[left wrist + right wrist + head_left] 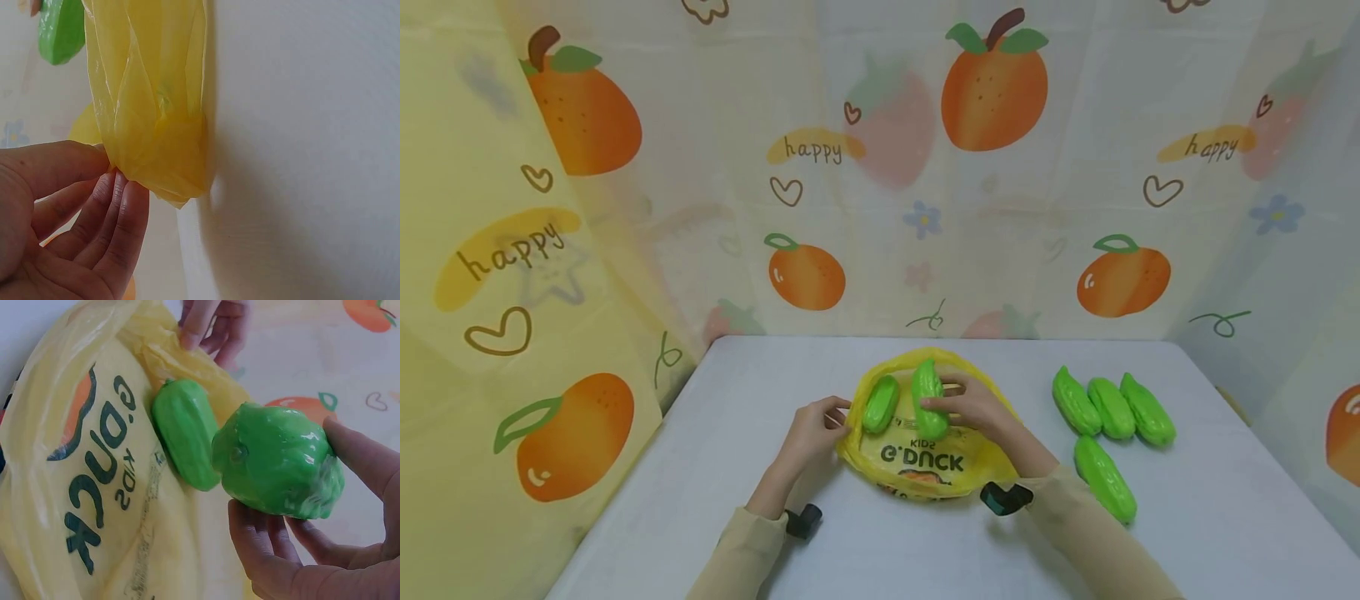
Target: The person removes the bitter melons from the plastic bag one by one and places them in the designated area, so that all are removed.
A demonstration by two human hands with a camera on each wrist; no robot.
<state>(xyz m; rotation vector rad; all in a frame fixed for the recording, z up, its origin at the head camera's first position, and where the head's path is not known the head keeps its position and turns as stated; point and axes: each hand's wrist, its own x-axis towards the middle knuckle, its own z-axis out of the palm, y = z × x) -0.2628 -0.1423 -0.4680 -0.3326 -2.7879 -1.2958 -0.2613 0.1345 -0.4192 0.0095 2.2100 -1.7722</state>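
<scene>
A yellow plastic bag (917, 487) lies spread open on the table, printed with dark letters. My left hand (810, 431) pinches the bag's left rim between thumb and fingers, as the left wrist view shows closely. Over the bag's opening, my right hand (977, 406) holds a glossy green bitter melon (928, 400) between thumb and fingertips. In the right wrist view this bitter melon (275, 459) is seen end-on, with a bumpy, shiny skin. A second green bitter melon (881, 404) lies inside the bag near its left side, apart from the held one.
On the table's right side, three green bitter melons (1111, 408) lie side by side. Another green bitter melon (1105, 481) lies in front of them, close to my right sleeve. The white table (647, 500) ends at a fruit-printed curtain (880, 208) behind.
</scene>
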